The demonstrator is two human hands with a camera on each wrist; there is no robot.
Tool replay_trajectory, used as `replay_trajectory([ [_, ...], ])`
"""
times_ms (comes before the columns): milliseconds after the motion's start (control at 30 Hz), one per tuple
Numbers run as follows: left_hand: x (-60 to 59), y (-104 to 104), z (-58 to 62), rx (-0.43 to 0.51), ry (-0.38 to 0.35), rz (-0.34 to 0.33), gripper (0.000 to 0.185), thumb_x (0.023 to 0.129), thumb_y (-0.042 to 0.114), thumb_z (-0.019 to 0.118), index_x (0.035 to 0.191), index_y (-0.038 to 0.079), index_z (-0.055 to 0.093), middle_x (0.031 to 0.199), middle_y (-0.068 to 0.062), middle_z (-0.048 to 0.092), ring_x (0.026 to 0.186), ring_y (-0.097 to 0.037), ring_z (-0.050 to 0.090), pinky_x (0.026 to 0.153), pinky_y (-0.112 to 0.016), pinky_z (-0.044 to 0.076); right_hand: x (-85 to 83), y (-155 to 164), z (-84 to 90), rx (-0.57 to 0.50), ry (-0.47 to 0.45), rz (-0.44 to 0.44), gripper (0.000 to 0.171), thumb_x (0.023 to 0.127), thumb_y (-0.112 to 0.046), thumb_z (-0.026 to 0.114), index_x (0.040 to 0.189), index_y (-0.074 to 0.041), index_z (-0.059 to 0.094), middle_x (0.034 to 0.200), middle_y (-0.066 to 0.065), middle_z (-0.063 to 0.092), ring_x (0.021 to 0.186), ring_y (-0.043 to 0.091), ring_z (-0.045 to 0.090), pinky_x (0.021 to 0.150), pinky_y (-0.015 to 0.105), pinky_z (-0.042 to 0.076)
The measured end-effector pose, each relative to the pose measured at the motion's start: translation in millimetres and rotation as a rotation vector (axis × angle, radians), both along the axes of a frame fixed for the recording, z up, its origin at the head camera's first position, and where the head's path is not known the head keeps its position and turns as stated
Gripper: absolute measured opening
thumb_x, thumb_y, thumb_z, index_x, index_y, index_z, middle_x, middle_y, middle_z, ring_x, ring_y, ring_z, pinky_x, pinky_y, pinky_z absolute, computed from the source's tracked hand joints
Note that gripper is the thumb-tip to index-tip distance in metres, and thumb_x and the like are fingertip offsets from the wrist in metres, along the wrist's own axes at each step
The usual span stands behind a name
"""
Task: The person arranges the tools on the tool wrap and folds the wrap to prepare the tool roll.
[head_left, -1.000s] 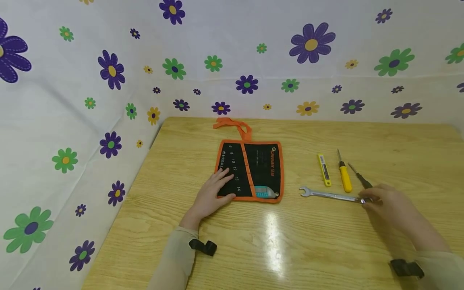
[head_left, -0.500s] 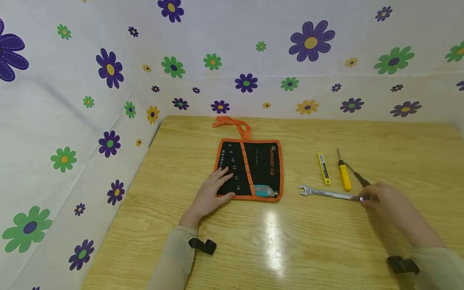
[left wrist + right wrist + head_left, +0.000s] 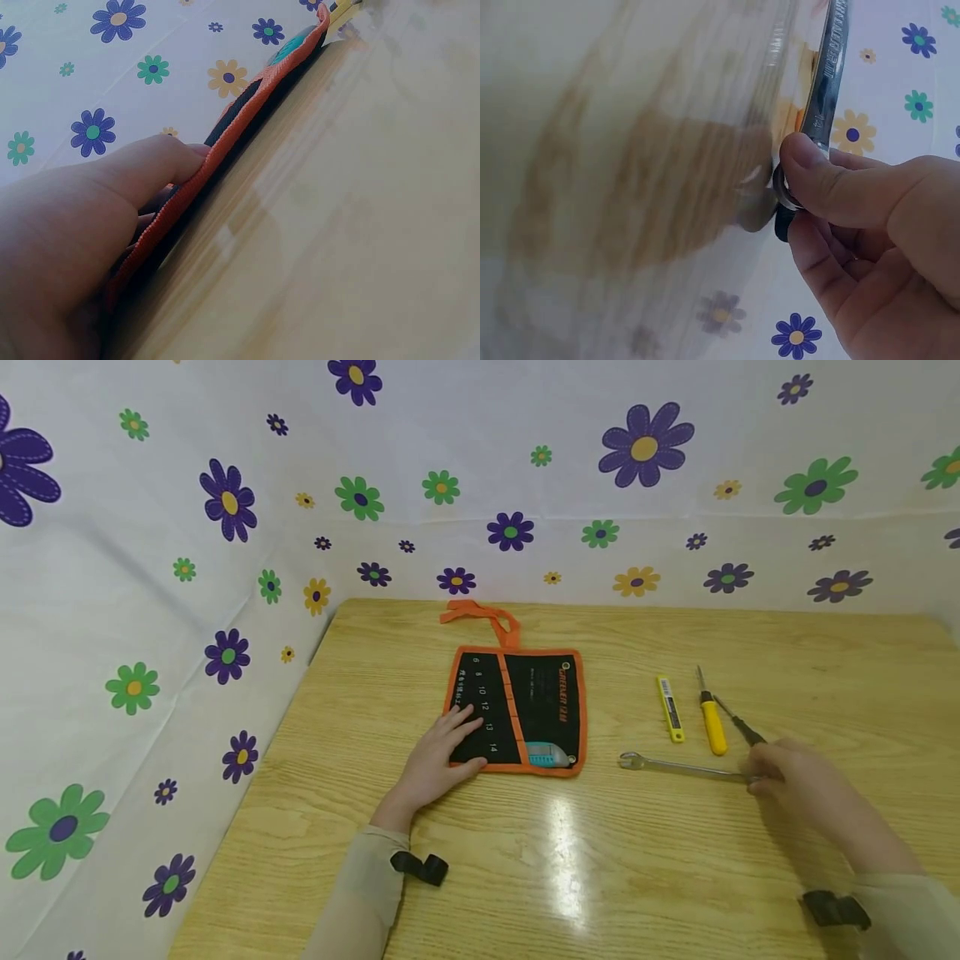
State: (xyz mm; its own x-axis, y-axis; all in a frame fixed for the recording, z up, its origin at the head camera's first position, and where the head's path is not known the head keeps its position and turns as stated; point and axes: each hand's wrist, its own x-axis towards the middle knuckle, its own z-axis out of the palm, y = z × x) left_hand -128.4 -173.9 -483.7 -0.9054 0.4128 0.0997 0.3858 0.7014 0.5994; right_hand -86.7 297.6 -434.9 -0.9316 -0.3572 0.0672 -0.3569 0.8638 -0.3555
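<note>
My left hand (image 3: 435, 764) rests on the lower left corner of a black tool pouch (image 3: 546, 693) with orange trim. In the left wrist view, the thumb lies over the pouch's orange edge (image 3: 232, 137). A teal and grey tool (image 3: 547, 755) lies in the pouch's lower right corner. To the right, my right hand (image 3: 806, 793) pinches a silver combination wrench (image 3: 690, 768) by its ring end, the open jaw end pointing left. The right wrist view shows thumb and fingers around the ring, with the wrench shank (image 3: 827, 82) rising above them, close over the table.
Behind the wrench lie a slim yellow case (image 3: 670, 710), a yellow-handled screwdriver (image 3: 714, 727) and a dark-handled screwdriver (image 3: 747, 731), whose handle end reaches the right hand. An orange tie (image 3: 501, 627) trails off the pouch's back edge. Flowered cloth (image 3: 555, 485) stands behind the table (image 3: 480, 860).
The wrench has turned about its length and looks thinner now. The dark-handled screwdriver's tip has shifted slightly left, towards the yellow one. My left hand has stayed on the pouch.
</note>
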Motion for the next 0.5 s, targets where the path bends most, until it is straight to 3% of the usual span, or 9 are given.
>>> replay_trajectory([
  [167,-0.5,-0.6,-0.9,-0.015,0.001,-0.002,0.062,0.085,0.05,0.056,0.138,0.021,0.041,0.148,0.003,0.026,0.138,-0.015,0.013,0.111,-0.042,0.013,2.5,-2.1,1.8,-0.009,-0.024,0.002,0.013,0.073,-0.002,0.071,0.085,-0.005,0.067,0.082,0.007,0.055,0.07,0.017,0.052,0.055,0.03,0.045],
  [300,-0.8,-0.7,-1.1,-0.019,0.006,-0.008,0.063,0.085,0.051,0.055,0.138,0.021,0.04,0.148,0.002,0.026,0.138,-0.017,0.013,0.111,-0.043,0.013,3.1,-5.0,7.1,-0.074,-0.088,-0.066,0.011,0.084,-0.007,0.063,0.094,-0.004,0.063,0.086,0.011,0.06,0.075,0.025,0.057,0.058,0.038,0.047],
  [500,-0.4,-1.1,0.7,-0.012,0.001,-0.009,0.062,0.085,0.048,0.056,0.138,0.02,0.041,0.148,0.001,0.026,0.138,-0.017,0.013,0.111,-0.043,0.013,2.8,-10.7,15.8,-0.209,-0.134,-0.169,0.016,0.094,-0.018,0.05,0.1,-0.007,0.06,0.079,0.004,0.065,0.064,0.002,0.056,0.053,0.027,0.045],
])
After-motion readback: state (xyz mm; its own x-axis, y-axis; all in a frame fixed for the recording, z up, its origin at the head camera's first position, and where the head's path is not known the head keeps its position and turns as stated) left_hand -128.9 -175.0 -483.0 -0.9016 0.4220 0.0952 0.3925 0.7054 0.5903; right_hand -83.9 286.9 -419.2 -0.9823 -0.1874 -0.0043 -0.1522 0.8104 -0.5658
